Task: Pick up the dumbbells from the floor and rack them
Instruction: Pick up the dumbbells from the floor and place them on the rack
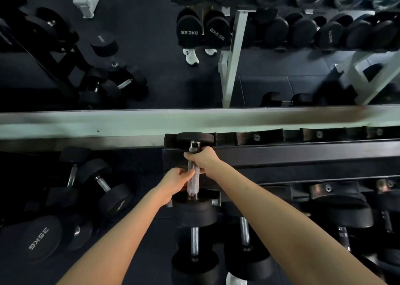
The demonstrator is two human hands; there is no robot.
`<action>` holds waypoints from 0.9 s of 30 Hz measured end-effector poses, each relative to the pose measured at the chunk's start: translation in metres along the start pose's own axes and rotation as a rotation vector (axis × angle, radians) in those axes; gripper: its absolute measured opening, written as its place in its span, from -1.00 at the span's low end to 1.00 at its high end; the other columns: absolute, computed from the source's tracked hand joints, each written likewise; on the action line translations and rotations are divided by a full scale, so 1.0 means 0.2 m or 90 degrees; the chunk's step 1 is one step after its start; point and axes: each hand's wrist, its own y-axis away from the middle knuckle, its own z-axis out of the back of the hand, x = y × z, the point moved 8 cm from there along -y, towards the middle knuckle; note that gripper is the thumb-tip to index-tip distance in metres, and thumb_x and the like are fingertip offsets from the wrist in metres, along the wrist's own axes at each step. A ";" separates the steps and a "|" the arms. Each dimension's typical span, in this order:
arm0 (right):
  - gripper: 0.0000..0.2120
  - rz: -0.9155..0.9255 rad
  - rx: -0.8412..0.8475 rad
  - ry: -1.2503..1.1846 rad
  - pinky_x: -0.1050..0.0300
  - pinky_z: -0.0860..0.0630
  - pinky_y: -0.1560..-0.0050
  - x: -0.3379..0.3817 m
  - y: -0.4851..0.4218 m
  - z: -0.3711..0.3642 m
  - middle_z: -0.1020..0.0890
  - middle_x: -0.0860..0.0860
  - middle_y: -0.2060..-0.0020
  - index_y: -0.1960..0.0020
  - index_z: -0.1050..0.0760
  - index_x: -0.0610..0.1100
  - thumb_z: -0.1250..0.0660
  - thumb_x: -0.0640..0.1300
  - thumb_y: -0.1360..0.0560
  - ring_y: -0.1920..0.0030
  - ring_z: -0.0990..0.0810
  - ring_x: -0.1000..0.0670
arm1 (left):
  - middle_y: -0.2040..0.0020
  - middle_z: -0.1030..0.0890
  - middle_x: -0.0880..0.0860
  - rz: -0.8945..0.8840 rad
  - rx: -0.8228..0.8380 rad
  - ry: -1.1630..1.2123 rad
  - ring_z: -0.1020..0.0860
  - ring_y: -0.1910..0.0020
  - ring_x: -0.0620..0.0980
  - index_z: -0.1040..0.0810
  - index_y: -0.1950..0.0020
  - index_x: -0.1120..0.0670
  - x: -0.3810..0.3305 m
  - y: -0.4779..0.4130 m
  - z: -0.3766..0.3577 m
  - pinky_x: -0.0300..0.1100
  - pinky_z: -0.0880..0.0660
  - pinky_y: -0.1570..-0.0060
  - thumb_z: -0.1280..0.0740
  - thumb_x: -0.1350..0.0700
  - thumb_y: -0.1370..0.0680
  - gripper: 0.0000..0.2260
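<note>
Head view shows us a wall mirror (129, 46) filling the upper half, with a pale ledge along its foot, and below it the dark dumbbell rack (303, 155) running off to the right with its padded cradles. On the floor (140, 161) to the left of the rack lies a loose cluster of dumbbells: a large one marked 35KG (39, 238) nearest us, and beyond it a smaller floor dumbbell (106, 185) lying at an angle, with others in shadow beside it. Under the top tier, further racked dumbbells (194, 241) sit on a lower tier with their chrome handles pointing toward us. At the left end of the top tier we hold the dumbbell (192, 177) lengthwise across the rack, its far head against the rear cradle and its near head at the front rail; whether its weight is fully on the cradles we cannot tell. Our right hand (204, 158) is wrapped tight around the upper part of the knurled handle, fingers closed on it. Our left hand (176, 179) cups the handle just below from the left, its fingers (190, 174) curled against the metal, the two hands nearly touching.
</note>
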 end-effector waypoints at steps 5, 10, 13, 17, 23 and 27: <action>-0.61 0.045 -0.025 0.031 0.09 -0.58 0.10 0.00 0.05 0.07 -0.64 -0.11 0.03 -0.13 -0.52 -0.25 -0.47 -0.06 -0.41 0.05 -0.61 -0.08 | -0.05 -0.64 0.18 -0.066 -0.051 -0.143 -0.62 -0.02 0.10 -0.55 -0.10 0.19 -0.11 0.02 0.08 0.01 -0.55 -0.09 -0.22 0.02 -0.59 -0.73; -0.64 0.072 -0.067 0.019 0.16 -0.49 0.20 -0.07 0.18 0.28 -0.55 -0.04 0.16 -0.13 -0.48 -0.22 -0.45 -0.05 -0.44 0.18 -0.54 -0.01 | 0.11 -0.66 0.15 -0.160 -0.156 -0.327 -0.62 0.09 0.13 -0.59 0.01 0.17 -0.33 0.10 0.12 0.09 -0.55 -0.04 -0.21 0.02 -0.58 -0.74; -0.58 0.053 -0.077 -0.024 0.17 -0.52 0.19 -0.18 0.28 0.43 -0.60 -0.09 0.05 -0.24 -0.44 -0.21 -0.42 -0.05 -0.47 0.10 -0.58 -0.02 | 0.18 -0.66 0.14 -0.223 -0.178 -0.410 -0.62 0.17 0.11 -0.60 0.08 0.17 -0.50 0.18 0.00 0.03 -0.57 0.05 -0.20 0.03 -0.58 -0.73; -0.78 0.027 -0.105 -0.098 0.18 -0.54 0.20 -0.40 0.44 0.66 -0.61 -0.10 0.08 -0.04 -0.45 -0.13 -0.40 -0.06 -0.49 0.11 -0.59 -0.03 | 0.14 -0.68 0.11 -0.288 -0.113 -0.452 -0.63 0.13 0.08 -0.61 0.05 0.14 -0.65 0.25 -0.30 -0.02 -0.55 -0.02 -0.20 0.04 -0.58 -0.76; -0.92 -0.042 -0.183 -0.262 0.26 -0.43 0.36 -0.99 0.80 1.07 -0.54 -0.07 0.24 0.10 -0.45 -0.13 -0.31 -0.14 -0.54 0.27 -0.50 -0.02 | 0.14 -0.69 0.13 -0.358 0.031 -0.531 -0.62 0.11 0.12 -0.62 0.11 0.19 -0.69 0.38 -1.05 -0.08 -0.52 0.04 -0.21 0.03 -0.57 -0.72; -0.85 -0.070 -0.277 -0.347 0.21 -0.44 0.33 -1.55 1.14 1.29 -0.53 -0.06 0.27 -0.01 -0.45 -0.17 -0.36 -0.14 -0.50 0.32 -0.51 0.02 | 0.22 -0.68 0.08 -0.366 0.146 -0.545 -0.63 0.14 0.13 -0.61 0.17 0.18 -0.52 0.56 -1.69 -0.06 -0.54 0.05 -0.22 0.06 -0.56 -0.74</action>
